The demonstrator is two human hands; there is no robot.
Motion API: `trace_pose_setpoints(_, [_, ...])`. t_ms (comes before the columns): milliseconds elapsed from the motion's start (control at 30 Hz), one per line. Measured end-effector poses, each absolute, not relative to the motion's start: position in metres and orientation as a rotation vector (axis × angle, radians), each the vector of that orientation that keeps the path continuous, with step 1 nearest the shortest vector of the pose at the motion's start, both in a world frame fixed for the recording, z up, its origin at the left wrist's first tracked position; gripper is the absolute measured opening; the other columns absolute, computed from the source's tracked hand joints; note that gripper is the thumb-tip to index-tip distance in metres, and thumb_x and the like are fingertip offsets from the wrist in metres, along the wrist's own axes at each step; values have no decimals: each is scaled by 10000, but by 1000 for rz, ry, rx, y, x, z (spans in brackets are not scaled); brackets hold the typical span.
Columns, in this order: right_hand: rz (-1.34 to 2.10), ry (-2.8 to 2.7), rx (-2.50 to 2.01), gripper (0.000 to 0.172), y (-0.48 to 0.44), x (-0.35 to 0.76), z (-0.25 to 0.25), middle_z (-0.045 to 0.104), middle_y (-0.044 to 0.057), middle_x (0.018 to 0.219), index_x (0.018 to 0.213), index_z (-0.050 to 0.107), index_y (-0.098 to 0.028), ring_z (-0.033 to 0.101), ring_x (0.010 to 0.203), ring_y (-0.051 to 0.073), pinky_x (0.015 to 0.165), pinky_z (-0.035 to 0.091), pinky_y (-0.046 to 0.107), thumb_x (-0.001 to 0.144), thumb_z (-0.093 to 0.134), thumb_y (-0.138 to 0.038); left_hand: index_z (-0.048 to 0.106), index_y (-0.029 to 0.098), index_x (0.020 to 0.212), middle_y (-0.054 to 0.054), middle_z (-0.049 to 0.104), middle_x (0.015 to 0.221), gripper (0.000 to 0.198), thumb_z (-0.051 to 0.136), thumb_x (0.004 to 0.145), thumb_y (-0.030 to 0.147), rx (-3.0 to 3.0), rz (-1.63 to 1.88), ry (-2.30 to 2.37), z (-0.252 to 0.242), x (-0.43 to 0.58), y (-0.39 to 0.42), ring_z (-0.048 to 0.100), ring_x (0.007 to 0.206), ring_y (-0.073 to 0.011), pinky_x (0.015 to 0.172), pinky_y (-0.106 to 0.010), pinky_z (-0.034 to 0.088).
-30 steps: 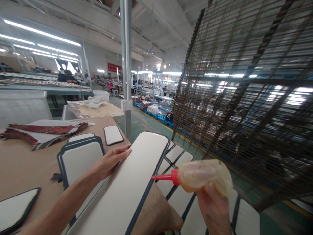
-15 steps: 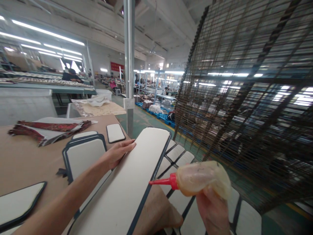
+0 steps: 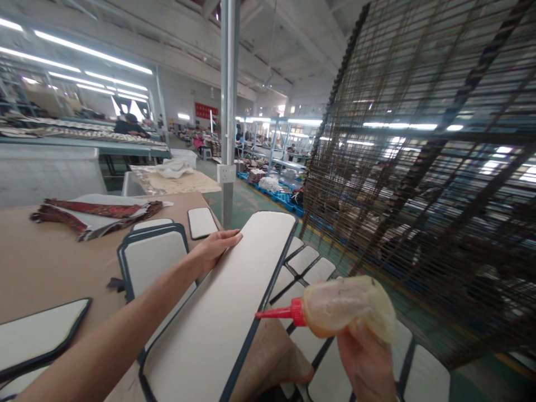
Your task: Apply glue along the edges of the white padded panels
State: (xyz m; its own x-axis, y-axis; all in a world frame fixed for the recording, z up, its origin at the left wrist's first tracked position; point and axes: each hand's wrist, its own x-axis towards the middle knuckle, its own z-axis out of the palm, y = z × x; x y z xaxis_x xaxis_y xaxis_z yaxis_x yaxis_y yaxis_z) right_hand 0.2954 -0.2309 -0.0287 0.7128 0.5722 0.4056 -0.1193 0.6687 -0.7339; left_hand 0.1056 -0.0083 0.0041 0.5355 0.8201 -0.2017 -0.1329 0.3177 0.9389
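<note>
A long white panel [image 3: 226, 296] with rounded corners and a dark edge strip slants up across the middle of the view. My left hand [image 3: 216, 247] is closed on its left edge, fingers on top; the thumb's underside is hidden. Wrapped around a yellowish translucent squeeze bottle [image 3: 345, 306], my right hand [image 3: 366, 357] holds it on its side, partly behind it. The bottle's red nozzle [image 3: 280, 314] points left, its tip at the panel's dark right edge. Smaller white panels [image 3: 157, 259] with dark borders lie stacked beyond my left forearm.
Rows of white dark-edged panels [image 3: 330, 363] lie low on the right. A tall metal wire rack [image 3: 419, 139] leans above them. Folded red patterned fabric [image 3: 104, 215] rests on the brown table [image 3: 29, 257]. A grey post [image 3: 228, 111] stands ahead; a person [image 3: 129, 127] sits far left.
The panel and my left hand have shifted slightly up and right in view, along with the background. The nozzle tip stays at the panel's right edge, slightly farther down along it.
</note>
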Motion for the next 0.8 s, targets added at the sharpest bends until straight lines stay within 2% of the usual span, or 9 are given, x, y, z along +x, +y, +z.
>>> trace_pose_setpoints(267, [457, -664, -776, 509, -231, 293, -32, 737, 48, 750, 1101, 663, -233, 702, 669, 239, 642, 602, 343, 631, 837, -325, 703, 107, 1028, -78, 759, 691, 305, 729, 738, 197, 1069, 725, 783, 4, 109, 1, 668, 506, -171, 473, -238, 530])
trace_pose_setpoints(533, [528, -649, -744, 350, -232, 285, -36, 746, 42, 814, 968, 714, -254, 714, 730, 236, 674, 605, 329, 639, 830, -288, 691, 107, 1055, -49, 742, 619, 288, 694, 775, 177, 1050, 736, 849, 10, 113, 6, 657, 472, -168, 455, -243, 536])
trace_pose_setpoints(667, [576, -663, -733, 388, -234, 286, -42, 748, 52, 873, 1019, 704, -257, 712, 815, 252, 717, 598, 341, 649, 818, -282, 697, 103, 1041, -53, 741, 619, 295, 719, 759, 187, 1049, 758, 874, 12, 113, 10, 648, 457, -165, 450, -240, 529])
trace_pose_setpoints(800, [629, -684, -776, 436, -238, 286, -53, 737, 74, 968, 1107, 665, -261, 698, 878, 294, 765, 587, 426, 687, 783, -286, 683, 83, 1073, -54, 730, 591, 311, 703, 773, 163, 1042, 785, 917, 14, 111, 14, 638, 438, -167, 430, -243, 519])
